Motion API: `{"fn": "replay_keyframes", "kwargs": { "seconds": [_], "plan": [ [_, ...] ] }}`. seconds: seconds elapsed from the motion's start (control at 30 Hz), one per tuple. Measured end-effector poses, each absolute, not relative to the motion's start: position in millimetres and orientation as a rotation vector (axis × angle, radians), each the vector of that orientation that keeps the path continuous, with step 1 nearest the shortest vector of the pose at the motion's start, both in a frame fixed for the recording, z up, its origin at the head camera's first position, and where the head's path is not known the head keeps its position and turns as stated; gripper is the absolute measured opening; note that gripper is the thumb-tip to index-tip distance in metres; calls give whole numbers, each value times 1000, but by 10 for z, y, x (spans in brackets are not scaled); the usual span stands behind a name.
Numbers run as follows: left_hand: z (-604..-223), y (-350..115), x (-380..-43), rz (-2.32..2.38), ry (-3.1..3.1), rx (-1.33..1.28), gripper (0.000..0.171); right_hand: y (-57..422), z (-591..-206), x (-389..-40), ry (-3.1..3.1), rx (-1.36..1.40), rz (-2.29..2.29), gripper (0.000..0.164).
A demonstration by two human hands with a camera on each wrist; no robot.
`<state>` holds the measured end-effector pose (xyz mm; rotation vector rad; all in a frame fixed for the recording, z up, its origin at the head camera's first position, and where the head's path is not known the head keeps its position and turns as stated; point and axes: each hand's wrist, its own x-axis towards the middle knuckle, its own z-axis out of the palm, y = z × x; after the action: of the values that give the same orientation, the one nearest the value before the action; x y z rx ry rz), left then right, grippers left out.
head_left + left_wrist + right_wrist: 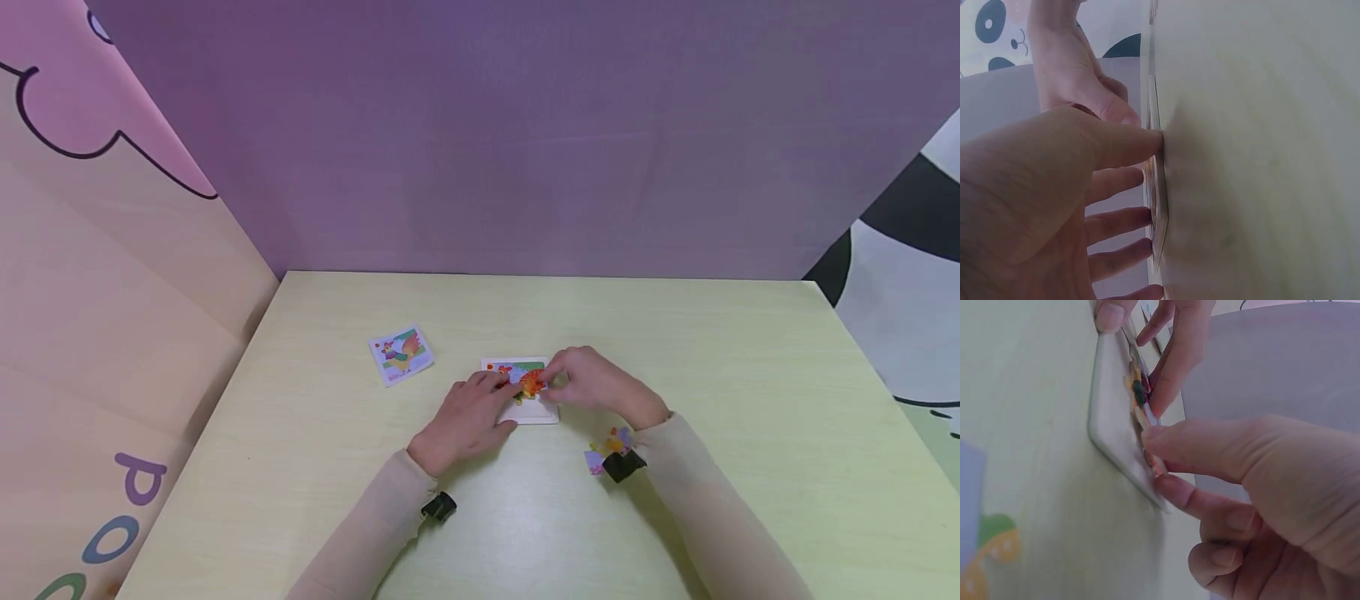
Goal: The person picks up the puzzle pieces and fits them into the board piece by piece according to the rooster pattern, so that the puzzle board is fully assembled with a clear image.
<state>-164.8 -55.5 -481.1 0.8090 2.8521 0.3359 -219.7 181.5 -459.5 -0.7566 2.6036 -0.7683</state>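
Observation:
A white jigsaw puzzle board (538,412), partly filled with a colourful picture, lies on the table between both hands. My right hand (594,382) pinches an orange-red puzzle piece (532,382) between thumb and index finger, down at the right part of the board. From the left, my left hand (467,418) rests on the board with its fingers spread and fairly straight. In the left wrist view its thumb (1141,145) touches the near edge of the board. Some of the picture is hidden under the left fingers.
A square picture card (402,355) showing a bird lies at the back left. Several loose puzzle pieces (595,462) sit by the right wrist, partly covered by the black strap (624,466). A purple panel (525,150) rises behind the table (300,467).

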Motion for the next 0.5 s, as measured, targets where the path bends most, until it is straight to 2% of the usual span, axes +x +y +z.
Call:
{"fn": "replay_keyframes", "kwargs": {
  "seconds": [0.33, 0.5],
  "plan": [
    [-4783, -524, -1627, 281, 2847, 811, 51, 1810, -4619, -2181, 2634, -784, -754, 14],
    [-4750, -502, -1622, 259, 2840, 792, 52, 1828, -4714, -2157, 2638, -665, -888, 19]
  ]
}}
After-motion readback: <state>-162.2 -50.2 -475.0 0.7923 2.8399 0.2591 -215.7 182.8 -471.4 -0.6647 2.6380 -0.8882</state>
